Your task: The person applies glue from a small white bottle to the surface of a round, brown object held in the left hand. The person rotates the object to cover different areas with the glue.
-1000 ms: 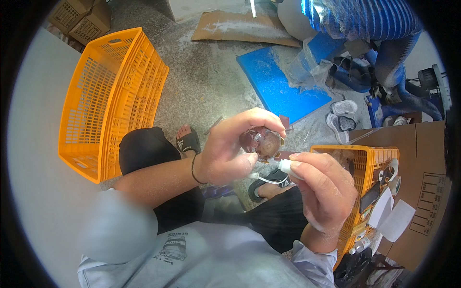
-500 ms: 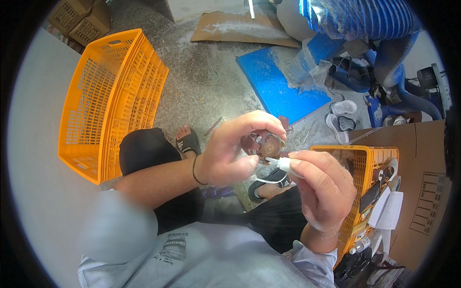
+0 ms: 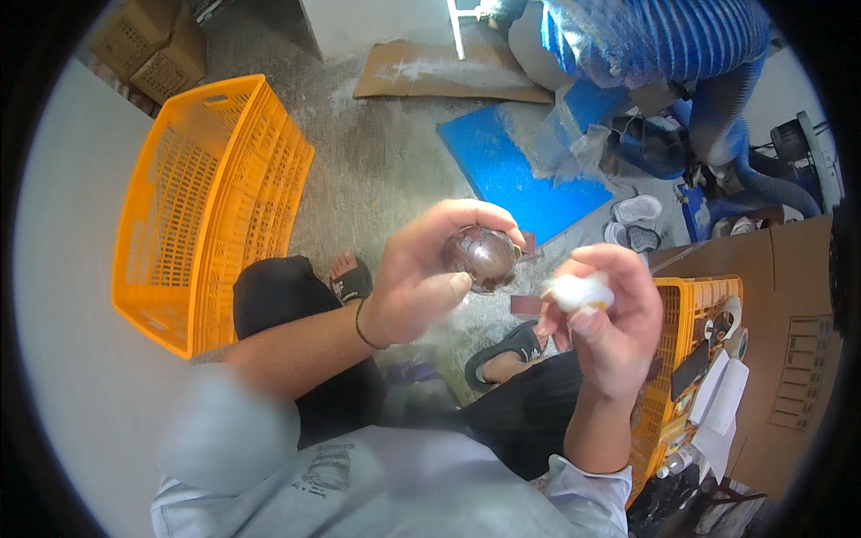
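My left hand is curled around a round, shiny brown piece with a glassy, uneven edge, gripping it between thumb and fingers. Its smooth domed face is turned up toward me. To the right and apart from it, my right hand holds a small white squeeze bottle, smeared by motion, with a touch of yellow on its lower side. The bottle's nozzle cannot be made out now. Small reddish-brown flat pieces lie below, beyond my hands.
Stacked orange plastic crates stand at the left. Another orange crate at the right carries papers and small items beside a large cardboard sheet. A blue board, blue ribbed hose and grey shoes are farther off.
My right hand has drawn the bottle away to the right from the brown piece and turned it. The left hand has tilted the piece, showing its smooth face.
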The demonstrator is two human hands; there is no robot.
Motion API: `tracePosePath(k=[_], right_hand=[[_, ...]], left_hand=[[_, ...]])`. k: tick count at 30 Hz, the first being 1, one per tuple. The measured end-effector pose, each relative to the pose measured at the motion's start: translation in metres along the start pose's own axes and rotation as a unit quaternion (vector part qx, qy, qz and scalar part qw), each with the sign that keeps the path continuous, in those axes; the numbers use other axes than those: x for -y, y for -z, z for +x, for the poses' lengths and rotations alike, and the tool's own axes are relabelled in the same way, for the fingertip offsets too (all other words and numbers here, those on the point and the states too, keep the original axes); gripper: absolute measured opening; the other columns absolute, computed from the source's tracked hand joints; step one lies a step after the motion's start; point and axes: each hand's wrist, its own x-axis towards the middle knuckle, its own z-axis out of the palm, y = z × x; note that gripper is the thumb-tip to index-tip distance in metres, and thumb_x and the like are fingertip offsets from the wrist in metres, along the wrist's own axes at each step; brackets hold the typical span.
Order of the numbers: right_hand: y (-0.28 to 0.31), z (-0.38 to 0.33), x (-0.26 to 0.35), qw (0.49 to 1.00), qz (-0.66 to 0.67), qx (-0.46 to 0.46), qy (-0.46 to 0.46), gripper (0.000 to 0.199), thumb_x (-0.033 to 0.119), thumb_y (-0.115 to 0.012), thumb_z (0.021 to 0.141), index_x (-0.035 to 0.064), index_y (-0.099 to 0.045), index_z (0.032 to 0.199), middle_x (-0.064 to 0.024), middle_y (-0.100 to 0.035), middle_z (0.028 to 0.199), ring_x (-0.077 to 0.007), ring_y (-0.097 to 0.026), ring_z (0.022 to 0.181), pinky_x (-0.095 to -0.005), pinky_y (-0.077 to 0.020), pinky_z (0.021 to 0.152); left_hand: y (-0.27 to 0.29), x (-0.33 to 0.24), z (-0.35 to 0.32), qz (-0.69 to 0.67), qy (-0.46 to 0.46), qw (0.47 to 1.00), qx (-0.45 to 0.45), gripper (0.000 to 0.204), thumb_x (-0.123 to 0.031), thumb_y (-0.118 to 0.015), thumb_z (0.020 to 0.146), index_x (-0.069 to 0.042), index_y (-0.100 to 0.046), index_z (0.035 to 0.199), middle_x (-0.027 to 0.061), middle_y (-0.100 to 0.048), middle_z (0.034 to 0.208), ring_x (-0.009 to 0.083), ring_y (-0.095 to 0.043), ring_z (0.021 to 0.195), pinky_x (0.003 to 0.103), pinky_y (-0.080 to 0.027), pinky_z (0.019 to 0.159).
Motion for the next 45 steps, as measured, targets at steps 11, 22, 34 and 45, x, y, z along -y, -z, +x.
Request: tracePosePath(k=[11, 22, 34, 45], right_hand=[[-0.052, 0.019, -0.049, 0.979, 0.17, -0.108, -0.036, 0.03, 0.004, -0.072, 0.091, -0.0041, -0.064, 0.118, -0.0087, -0.068, 0.111, -0.0152, -0.065, 0.1, -0.0291, -0.0501, 0.088], [-0.066, 0.04, -0.044, 0.96, 0.255, -0.115, 0.018, 0.013, 0.012, -0.066, 0.101, -0.0007, -0.064, 0.105, -0.0136, -0.067, 0.113, -0.0203, -0.063, 0.103, -0.0354, -0.05, 0.095], [-0.063, 0.043, -0.05, 0.957, 0.27, -0.107, 0.01, 0.013, 0.01, -0.067, 0.1, -0.0007, -0.066, 0.108, -0.0078, -0.069, 0.105, -0.014, -0.063, 0.096, -0.0302, -0.0498, 0.089], [-0.061, 0.041, -0.048, 0.959, 0.258, -0.119, 0.017, 0.033, 0.004, -0.07, 0.093, -0.0134, -0.064, 0.122, -0.0131, -0.071, 0.11, -0.0171, -0.068, 0.095, -0.0288, -0.0542, 0.085]], left_hand=[[-0.024, -0.008, 0.024, -0.064, 0.016, 0.986, -0.152, 0.058, -0.019, -0.055, 0.085, 0.002, -0.048, 0.139, 0.0192, -0.058, 0.129, 0.0245, -0.061, 0.116, 0.039, -0.049, 0.105], [-0.041, -0.012, 0.038, -0.04, -0.011, 0.973, -0.225, 0.058, -0.015, -0.052, 0.084, 0.002, -0.046, 0.139, 0.0209, -0.058, 0.129, 0.0249, -0.062, 0.114, 0.039, -0.051, 0.102], [-0.045, -0.005, 0.036, 0.053, -0.053, 0.962, -0.262, 0.057, -0.009, -0.049, 0.082, 0.004, -0.046, 0.137, 0.0214, -0.058, 0.127, 0.0234, -0.062, 0.111, 0.038, -0.051, 0.102], [-0.045, -0.002, 0.035, 0.076, -0.114, 0.958, -0.253, 0.049, 0.007, -0.044, 0.081, 0.001, -0.054, 0.129, 0.0132, -0.062, 0.122, 0.0172, -0.06, 0.106, 0.033, -0.05, 0.097]])
